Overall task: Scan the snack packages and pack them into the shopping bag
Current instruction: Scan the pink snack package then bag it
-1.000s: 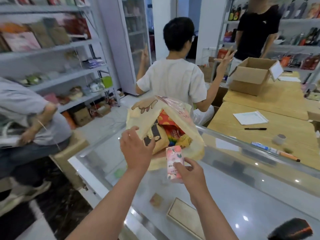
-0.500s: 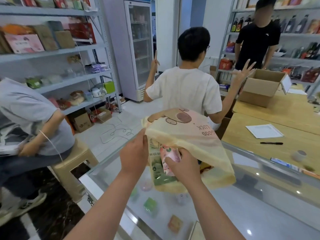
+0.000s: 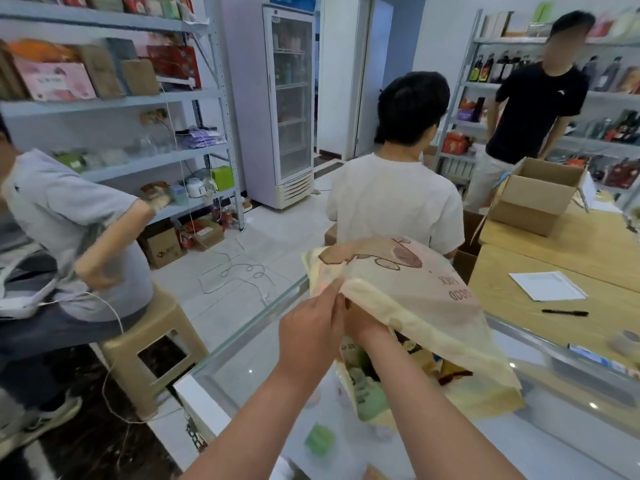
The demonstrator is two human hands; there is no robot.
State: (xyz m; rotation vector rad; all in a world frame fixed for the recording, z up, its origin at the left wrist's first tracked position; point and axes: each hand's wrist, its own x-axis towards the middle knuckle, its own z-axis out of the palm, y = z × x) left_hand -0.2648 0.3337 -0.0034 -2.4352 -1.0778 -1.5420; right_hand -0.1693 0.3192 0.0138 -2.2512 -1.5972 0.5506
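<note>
The pale yellow shopping bag (image 3: pixel 415 299) with a cartoon print stands on the glass counter (image 3: pixel 540 441), its mouth turned toward me. My left hand (image 3: pixel 308 330) pinches the bag's near rim and lifts it. My right hand (image 3: pixel 363 325) reaches into the mouth, with its fingers hidden under the rim. The pink snack package is out of sight. A green snack package (image 3: pixel 367 396) and a yellow-orange one (image 3: pixel 450 370) show inside the bag.
A person in a white shirt (image 3: pixel 394 199) stands just beyond the counter. Another sits on a beige stool (image 3: pixel 152 348) at the left. The wooden table (image 3: pixel 519 306) at the right holds paper (image 3: pixel 547 285), a pen (image 3: pixel 564 312) and a cardboard box (image 3: pixel 533 199).
My right hand has pushed the pink snack package from in front of the bag into its mouth, and it is now hidden. My left hand lifted the rim over it. The view tilted up.
</note>
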